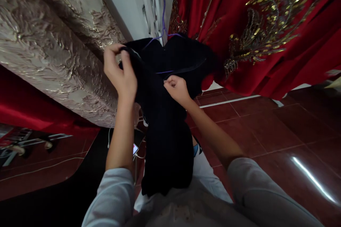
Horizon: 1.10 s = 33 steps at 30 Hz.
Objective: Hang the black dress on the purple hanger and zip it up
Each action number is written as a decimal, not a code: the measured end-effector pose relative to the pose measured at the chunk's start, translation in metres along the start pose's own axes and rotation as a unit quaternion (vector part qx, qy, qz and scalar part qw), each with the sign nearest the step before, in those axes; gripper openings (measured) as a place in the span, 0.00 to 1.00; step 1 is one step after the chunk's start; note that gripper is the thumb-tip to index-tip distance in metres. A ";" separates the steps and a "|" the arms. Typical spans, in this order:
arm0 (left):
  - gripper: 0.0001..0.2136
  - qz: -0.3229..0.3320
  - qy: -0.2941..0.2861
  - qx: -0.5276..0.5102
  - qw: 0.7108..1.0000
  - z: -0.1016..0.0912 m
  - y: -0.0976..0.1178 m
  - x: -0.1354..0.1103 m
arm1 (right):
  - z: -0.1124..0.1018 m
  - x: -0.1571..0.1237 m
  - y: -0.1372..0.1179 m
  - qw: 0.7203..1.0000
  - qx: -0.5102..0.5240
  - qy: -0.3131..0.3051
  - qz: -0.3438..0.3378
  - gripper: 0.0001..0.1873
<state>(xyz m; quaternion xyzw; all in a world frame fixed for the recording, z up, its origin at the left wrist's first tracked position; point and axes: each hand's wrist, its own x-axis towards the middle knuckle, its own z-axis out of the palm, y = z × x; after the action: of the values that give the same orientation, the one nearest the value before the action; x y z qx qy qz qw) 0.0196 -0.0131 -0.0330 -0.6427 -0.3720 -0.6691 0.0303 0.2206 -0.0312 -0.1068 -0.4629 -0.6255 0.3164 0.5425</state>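
Observation:
A black garment (pixel 167 124) hangs on a purple wire hanger (pixel 163 14) in front of me, its lower part draping down toward my lap. My left hand (pixel 119 71) pinches the garment's upper left edge, fingers closed on the cloth. At the middle of the garment, just below the hanger's bar, my right hand (pixel 177 88) is closed in a fist on the fabric. Both forearms reach up from grey sleeves.
A beige embossed fabric (pixel 53 42) hangs at the left and a red garment with gold sequin embroidery (pixel 261 32) at the right. Glossy dark red floor tiles (pixel 279 131) lie below. A phone with a white cable (pixel 135 148) and a metal stand (pixel 23 142) sit low left.

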 end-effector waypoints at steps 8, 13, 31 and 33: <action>0.16 -0.490 -0.021 -0.098 0.866 0.015 -0.105 -0.045 | 0.005 -0.020 -0.011 0.997 0.059 -0.049 0.008 0.12; 0.08 -0.520 -0.164 -0.135 0.828 0.012 -0.087 -0.106 | -0.014 -0.028 0.008 0.995 0.089 -0.034 0.041 0.12; 0.23 -0.134 -0.432 -0.155 0.878 0.006 0.008 -0.083 | -0.011 -0.020 -0.023 0.953 0.142 -0.185 0.195 0.04; 0.23 -0.122 -0.519 -0.111 0.839 -0.004 -0.008 -0.096 | -0.025 -0.007 -0.033 0.971 0.075 -0.198 0.110 0.07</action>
<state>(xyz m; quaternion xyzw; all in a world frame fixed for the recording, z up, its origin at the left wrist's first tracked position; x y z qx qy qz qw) 0.0288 -0.0513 -0.1213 -0.8441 -0.3321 -0.2728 -0.3206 0.2368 -0.0524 -0.0749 -0.4151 -0.6400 0.5054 0.4032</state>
